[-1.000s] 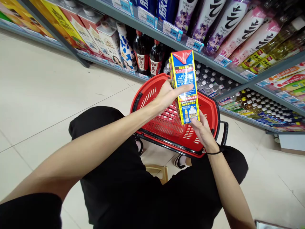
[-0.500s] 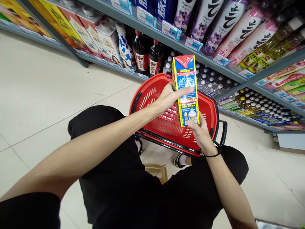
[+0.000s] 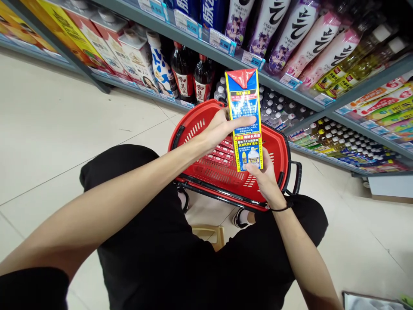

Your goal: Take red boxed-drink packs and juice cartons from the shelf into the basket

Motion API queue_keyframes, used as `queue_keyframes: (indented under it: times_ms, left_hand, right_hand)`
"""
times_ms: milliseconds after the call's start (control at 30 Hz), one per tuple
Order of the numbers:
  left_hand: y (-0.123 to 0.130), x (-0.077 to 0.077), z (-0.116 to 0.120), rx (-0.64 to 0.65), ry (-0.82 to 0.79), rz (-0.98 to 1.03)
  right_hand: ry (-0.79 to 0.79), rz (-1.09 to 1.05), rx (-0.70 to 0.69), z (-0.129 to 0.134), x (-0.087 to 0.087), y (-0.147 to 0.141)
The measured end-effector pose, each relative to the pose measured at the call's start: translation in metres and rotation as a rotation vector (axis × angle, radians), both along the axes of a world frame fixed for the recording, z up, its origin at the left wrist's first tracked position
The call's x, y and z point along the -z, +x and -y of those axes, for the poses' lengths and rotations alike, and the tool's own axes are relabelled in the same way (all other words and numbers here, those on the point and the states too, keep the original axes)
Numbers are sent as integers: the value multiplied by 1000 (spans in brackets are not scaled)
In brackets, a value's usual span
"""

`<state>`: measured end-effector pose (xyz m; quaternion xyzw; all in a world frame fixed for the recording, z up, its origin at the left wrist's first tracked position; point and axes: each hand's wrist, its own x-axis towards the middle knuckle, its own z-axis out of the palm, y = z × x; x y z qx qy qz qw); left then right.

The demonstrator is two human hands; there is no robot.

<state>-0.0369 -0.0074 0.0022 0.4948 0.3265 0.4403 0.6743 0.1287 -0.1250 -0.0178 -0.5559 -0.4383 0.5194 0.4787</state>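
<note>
A blue and yellow carton with a red folded top stands tilted up before me, its printed side toward the camera. My left hand grips it from the left, thumb lying across the print. At its lower right corner my right hand holds it, thumb on the front; the fingers behind it are hidden. Below the carton is a red shopping basket with slotted walls and a black handle. Red packages lie inside the basket, partly covered by my left hand and the carton.
Behind the basket, shelves carry cartons, dark bottles and wrapped drinks. My knees in black trousers flank the basket's near side. A beige stool shows between my legs. A grey-white object lies at the lower right.
The view has shifted slightly, so basket and shelves appear further left. The carton appears a little more upright and nearer. Both hands keep their hold on it.
</note>
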Motion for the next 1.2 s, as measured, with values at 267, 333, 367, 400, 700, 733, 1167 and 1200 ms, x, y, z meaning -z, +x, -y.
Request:
queue_keyframes:
  times_ms: [267,333,367,400,700,733,1167,1200]
  left_hand:
    - [-3,3,0,1,-15,-31]
    - [-5,5,-1,-5,-6,-40]
    - [-5,5,-1,-12,-2,-43]
    - [-6,6,-1,-19,1,-45]
    - [-4,2,-1,13,-16,-13]
    - [-4,2,-1,13,-19,-10]
    - [-5,3,-1,23,-41,-13]
    - [-5,2,-1,21,-46,-4]
  right_hand:
    - [-16,-16,7,-1,4,-3]
    - [-17,-20,1,-1,5,-3]
    - [-14,-18,-2,-1,5,-4]
    - [-10,-14,-4,-1,6,-4]
    - [0,24,-21,-2,5,-1]
    - [0,22,-19,-2,5,-1]
    - [1,-11,-6,-1,10,-1]
    - [7,-20,-6,-1,10,-1]
